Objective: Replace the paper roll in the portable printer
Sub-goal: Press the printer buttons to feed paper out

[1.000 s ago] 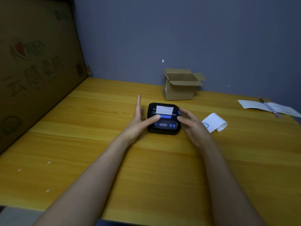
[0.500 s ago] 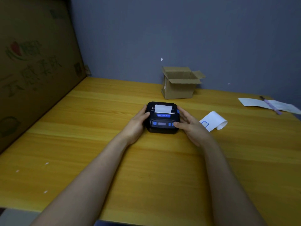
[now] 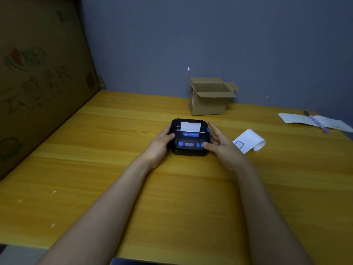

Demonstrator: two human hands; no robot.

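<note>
Yellow wooden table (image 3: 95, 188) fills the view below a grey-blue wall, with both forearms reaching across it to the portable printer (image 3: 190, 137), which sits flat near the middle. The left hand (image 3: 159, 144) cups the printer's left side, thumb on its top edge. The right hand (image 3: 219, 145) lies against the right side with fingers loosely spread, its thumb on the front panel by the blue buttons. A short tongue of paper (image 3: 190, 126) sticks out of the closed lid, so the roll seems seated; the step in hand looks like pressing the lid home or steadying the unit. Even pressure from both sides should keep the paper straight. Just right lies a loose curled paper strip (image 3: 248, 141), clear of the hands. Farther back stands an open cardboard box (image 3: 210, 100); far right, papers with a pen (image 3: 315, 121).
</note>
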